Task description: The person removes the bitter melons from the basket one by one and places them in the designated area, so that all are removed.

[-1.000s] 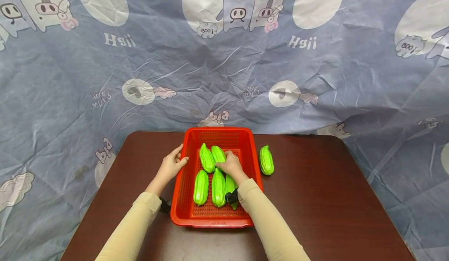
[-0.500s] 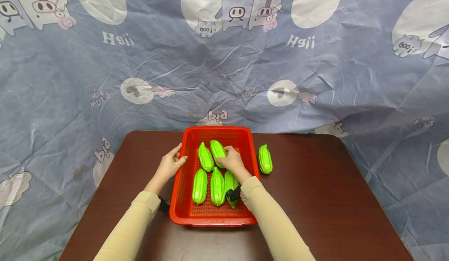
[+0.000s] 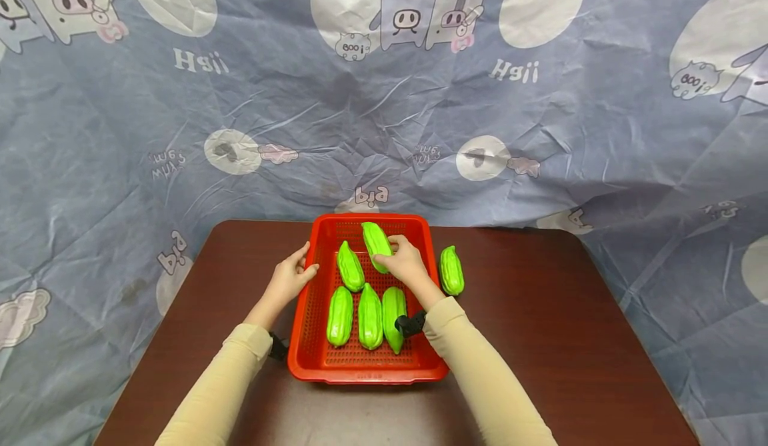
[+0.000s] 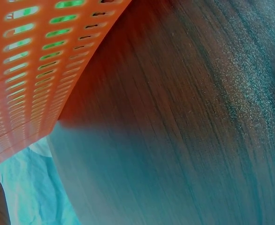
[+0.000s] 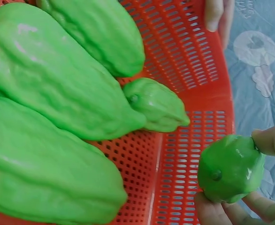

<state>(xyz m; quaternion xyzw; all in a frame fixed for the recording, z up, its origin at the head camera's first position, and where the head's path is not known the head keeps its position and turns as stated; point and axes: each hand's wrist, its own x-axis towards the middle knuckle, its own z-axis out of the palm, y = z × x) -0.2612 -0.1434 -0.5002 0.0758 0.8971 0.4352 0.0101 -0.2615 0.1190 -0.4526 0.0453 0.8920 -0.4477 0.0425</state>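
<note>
The right hand [image 3: 409, 263] is pinching a gourd [image 3: 375, 243] near the far edge of the basket [image 3: 369, 374]; the right wrist view is showing the fingertips [image 5: 209, 207] against it more clearly. The left hand [image 3: 289, 279] is gripping the basket's left edge. Four gourds [image 3: 370, 317] are lying inside, one more gourd [image 3: 452, 271] just beyond the right edge. Only the left wrist view is showing green through the outer slots [image 4: 54, 45].

I see pale glare on the table [image 3: 345, 413] just in front of the red basket [image 3: 368, 375], under bright, even light. Beside the basket, my left wrist view is dim, bluish and grainy; inside the basket, white highlights dot the gourds [image 5: 57, 77].
</note>
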